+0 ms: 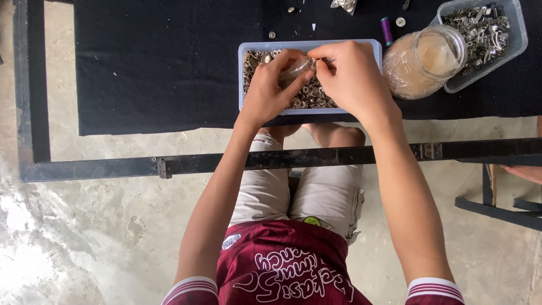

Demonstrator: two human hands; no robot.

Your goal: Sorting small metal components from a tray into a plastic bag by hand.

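Head view: both hands meet over a pale blue tray (253,48) of small metal snaps (316,97) on the black-clothed table (158,68). The left hand (270,87) pinches a small clear piece (297,68) between thumb and fingers (287,56). The right hand (353,76) closes its fingertips on the same piece. A jar (423,62) lies just right of the tray, beside a tub of metal parts (485,34).

workshop | metal-frame bench (254,161) | trays of metal fittings (485,28) | concrete floor (84,237)
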